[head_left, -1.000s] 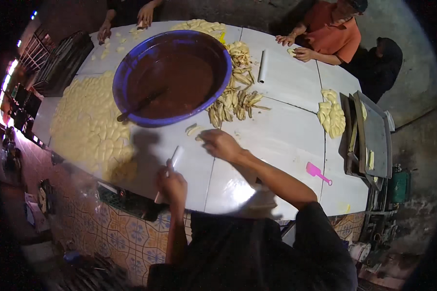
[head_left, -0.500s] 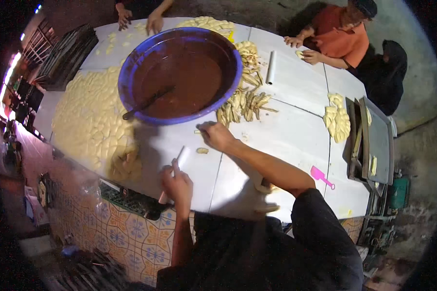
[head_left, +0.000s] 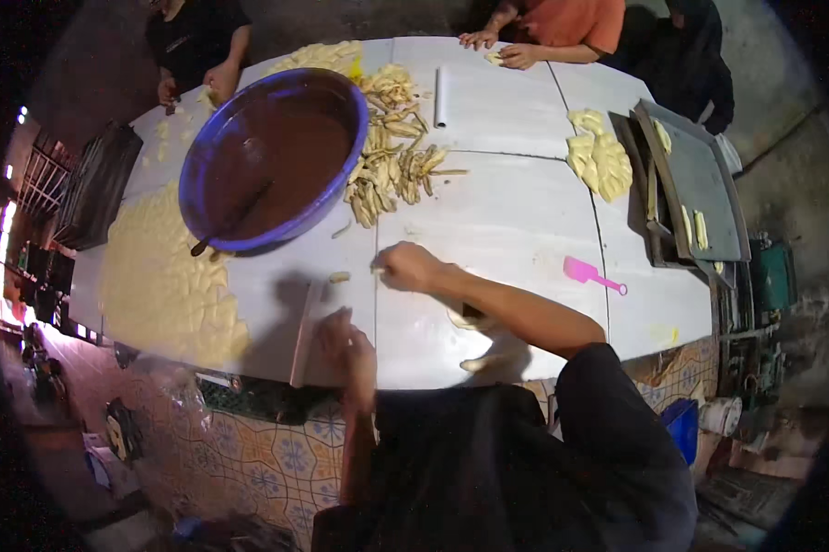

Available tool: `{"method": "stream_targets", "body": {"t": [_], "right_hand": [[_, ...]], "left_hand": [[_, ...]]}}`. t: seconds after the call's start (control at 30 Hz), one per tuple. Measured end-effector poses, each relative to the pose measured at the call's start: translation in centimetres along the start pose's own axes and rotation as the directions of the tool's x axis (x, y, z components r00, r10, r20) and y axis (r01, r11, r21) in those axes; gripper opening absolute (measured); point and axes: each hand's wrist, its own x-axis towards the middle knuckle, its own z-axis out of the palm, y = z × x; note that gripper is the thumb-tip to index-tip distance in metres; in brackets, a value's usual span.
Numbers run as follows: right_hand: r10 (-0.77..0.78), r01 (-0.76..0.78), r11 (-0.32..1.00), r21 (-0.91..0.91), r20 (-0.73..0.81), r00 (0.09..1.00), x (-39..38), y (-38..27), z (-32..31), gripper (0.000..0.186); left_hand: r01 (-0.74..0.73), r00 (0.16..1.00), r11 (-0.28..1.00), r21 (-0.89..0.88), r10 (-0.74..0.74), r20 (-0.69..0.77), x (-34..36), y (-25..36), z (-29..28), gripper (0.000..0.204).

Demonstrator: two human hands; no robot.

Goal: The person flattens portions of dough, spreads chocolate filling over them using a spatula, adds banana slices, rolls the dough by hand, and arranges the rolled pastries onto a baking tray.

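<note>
My right hand is closed over the table, and a small pale dough piece shows at its fingertips. My left hand, slightly blurred, is loosely open beside a pale rolling pin, which lies slanted on the table. Between and beyond my hands is a short roll of dough. A thin dough scrap lies farther off. Below my right forearm, more pale dough pieces sit near the table's front edge, partly in shadow.
A blue basin of brown liquid holds a dark-handled utensil. Flattened dough covers the left; twisted strips lie right of the basin. A pink scoop, dough pile and metal trays are rightward. Co-workers stand across the table.
My left hand has come off the rolling pin, which now lies beside it. The view has shifted, so the basin and co-workers appear farther left. My right hand stays closed near the dough roll.
</note>
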Motion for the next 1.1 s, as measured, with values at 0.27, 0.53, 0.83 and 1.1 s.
{"method": "stream_targets", "body": {"t": [0.27, 0.53, 0.83, 1.1], "right_hand": [[0.054, -0.049, 0.998, 0.041, -0.121, 0.991, -13.5, 2.1, -5.5, 0.015], [0.1, -0.069, 0.991, 0.111, -0.306, 0.947, -17.0, 3.3, -3.8, 0.005], [0.13, -0.117, 0.989, 0.084, -0.169, 0.977, -21.5, 0.3, -6.1, 0.017], [0.007, 0.024, 0.995, 0.101, -0.301, 0.954, -22.6, 1.1, -3.2, 0.02]], "left_hand": [[-0.079, 0.909, 0.87, -0.487, 0.264, 0.324, 1.0, 8.5, 4.7, 0.022], [-0.097, 0.924, 0.942, -0.32, 0.204, 0.322, -0.2, 11.1, 9.2, 0.008], [-0.107, 0.907, 0.955, -0.277, 0.208, 0.365, -3.3, 12.4, 6.1, 0.014], [-0.23, 0.918, 0.915, -0.331, 0.317, 0.24, -3.8, 12.6, 6.3, 0.017]]}}
